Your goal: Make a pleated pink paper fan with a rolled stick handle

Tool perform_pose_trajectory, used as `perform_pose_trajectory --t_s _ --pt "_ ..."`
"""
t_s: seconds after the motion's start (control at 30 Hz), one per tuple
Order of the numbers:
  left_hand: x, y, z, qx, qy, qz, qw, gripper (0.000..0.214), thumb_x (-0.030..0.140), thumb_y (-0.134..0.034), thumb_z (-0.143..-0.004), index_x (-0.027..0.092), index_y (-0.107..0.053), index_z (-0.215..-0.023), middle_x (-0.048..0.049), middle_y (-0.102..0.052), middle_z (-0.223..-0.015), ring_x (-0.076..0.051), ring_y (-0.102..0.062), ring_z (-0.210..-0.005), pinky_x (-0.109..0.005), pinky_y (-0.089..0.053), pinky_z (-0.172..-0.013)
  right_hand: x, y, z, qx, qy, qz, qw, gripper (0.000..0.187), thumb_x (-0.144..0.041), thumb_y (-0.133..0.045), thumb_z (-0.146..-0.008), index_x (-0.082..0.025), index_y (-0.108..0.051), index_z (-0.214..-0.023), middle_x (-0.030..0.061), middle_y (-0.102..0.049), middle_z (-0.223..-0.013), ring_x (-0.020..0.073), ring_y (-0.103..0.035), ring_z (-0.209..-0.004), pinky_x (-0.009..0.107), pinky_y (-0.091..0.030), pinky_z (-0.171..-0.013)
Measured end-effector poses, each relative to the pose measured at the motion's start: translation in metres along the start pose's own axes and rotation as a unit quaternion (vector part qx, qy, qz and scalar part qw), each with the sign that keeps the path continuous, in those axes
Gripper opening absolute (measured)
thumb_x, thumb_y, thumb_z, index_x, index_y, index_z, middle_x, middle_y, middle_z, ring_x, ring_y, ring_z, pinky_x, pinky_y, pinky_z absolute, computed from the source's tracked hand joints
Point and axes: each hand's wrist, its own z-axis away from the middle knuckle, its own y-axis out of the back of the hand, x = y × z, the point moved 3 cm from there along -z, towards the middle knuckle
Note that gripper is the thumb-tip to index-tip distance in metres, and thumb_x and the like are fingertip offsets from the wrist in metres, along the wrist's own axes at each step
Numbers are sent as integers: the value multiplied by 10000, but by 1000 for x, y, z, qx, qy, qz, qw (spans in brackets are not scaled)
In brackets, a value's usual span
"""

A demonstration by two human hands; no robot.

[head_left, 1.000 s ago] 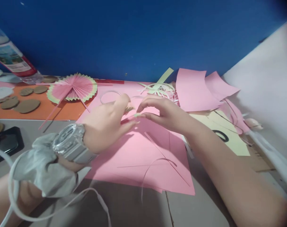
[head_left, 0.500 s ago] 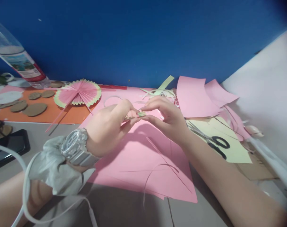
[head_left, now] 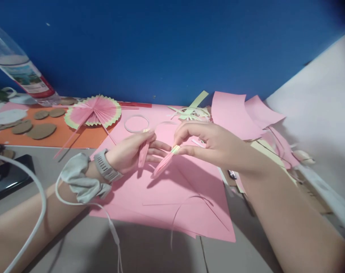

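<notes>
Blue wall [head_left: 172, 49] behind, pale wall [head_left: 325, 87] slanting at right. Clear bottle [head_left: 26, 79] with red-edged label near blue wall, far left. Brown discs [head_left: 41, 131] lying on orange sheet [head_left: 88, 140]. Dark phone [head_left: 9, 184] flat on grey surface [head_left: 223, 254], closer in. White cable [head_left: 38, 212] looping across near left corner.

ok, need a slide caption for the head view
Left hand and right hand each pinch folded pink paper above pink sheets, a pleated fan off to the left.

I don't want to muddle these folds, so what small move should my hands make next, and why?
Perhaps lay the folded piece in your right hand against the other piece in your left hand: both are pink with yellow-green ends and held close but apart.
</notes>
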Motion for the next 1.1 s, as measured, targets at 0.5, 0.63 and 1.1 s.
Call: perform_pose_trajectory --t_s 0.5,0.63,1.1 --pt "-35 -1 -9 -93 61 -30 993 544 542 -457 -881 43 -614 -733 -161 -693 -709 -204 -679 -576 -306 -565 -556 56 -50 -8 -27 -69 -250 965 156 -328 -667 -810 -182 -620 -843 14 -622 -868 133 -581 -787 270 -456 -723" --pt "-35 1 -11 -101 61 -20 993 569 536 -414 -904 36 -639 -751 -148 -690 -672 -192 -671 -548 -292 -562 -530 63 -56 -6 -10 -107 -276 955 140 -305 -681 -800 -188 -623 -850 13 -623 -853 134 -574 -773 265 -458 -699" --pt "-37 4 -9 -147 45 -70 986 540 551 -424 -892 63 -609 -751 -104 -670 -593 -151 -611 -399 -175 -408 -285 60 -49 -6 -13 -128 -215 968 149 -308 -701 -771 -192 -639 -840 16 -644 -854 144 -597 -791 273 -481 -733"
